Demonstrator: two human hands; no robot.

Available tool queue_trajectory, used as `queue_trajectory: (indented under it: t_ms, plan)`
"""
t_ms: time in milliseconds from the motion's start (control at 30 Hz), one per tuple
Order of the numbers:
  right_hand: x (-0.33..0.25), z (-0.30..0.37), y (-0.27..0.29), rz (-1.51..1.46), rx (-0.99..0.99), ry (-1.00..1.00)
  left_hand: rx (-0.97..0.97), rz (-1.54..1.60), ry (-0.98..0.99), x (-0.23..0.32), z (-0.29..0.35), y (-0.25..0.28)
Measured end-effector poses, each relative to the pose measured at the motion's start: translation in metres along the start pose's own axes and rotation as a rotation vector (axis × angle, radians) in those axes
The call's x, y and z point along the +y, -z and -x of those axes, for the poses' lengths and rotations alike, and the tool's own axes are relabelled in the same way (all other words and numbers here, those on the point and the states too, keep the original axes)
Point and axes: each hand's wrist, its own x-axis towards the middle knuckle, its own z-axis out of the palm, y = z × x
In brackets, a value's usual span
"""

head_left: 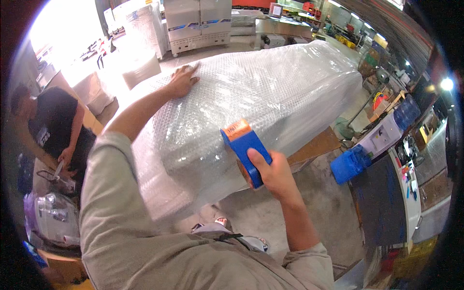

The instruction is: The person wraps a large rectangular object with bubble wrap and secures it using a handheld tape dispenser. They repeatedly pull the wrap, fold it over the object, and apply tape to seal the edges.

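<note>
A long, bulky item wrapped in bubble wrap [241, 79] stretches across the view in front of me. On its far left part lies my left hand [182, 81], fingers spread and pressing on the wrap, holding nothing. My right hand [275, 174] is closed around a blue tape dispenser [252, 149] with an orange end and a brownish edge low on its left side. The dispenser is held up at the near side of the wrapped item; whether it touches the wrap, I cannot tell.
At the left, another person [53, 118] in dark clothes stands beside a plastic-wrapped object [58, 220]. Steel cabinets [198, 24] stand at the back. To the right are a blue container [350, 164], a water dispenser [384, 135] and a cluttered white-topped counter [408, 193].
</note>
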Motion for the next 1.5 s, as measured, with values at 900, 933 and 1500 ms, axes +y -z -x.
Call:
queue_trajectory:
  t_ms: [900,933,1500]
  plan:
    - [0.221,0.056,-0.019,0.071,0.192,0.04,0.326,-0.121,-0.085,0.138,0.226,-0.021]
    - [0.251,0.043,-0.024,0.026,0.16,0.1,0.334,-0.126,-0.105,0.145,0.227,-0.018]
    - [0.304,0.086,0.041,0.934,-0.143,-0.225,0.103,-0.596,-0.776,0.166,0.321,-0.281]
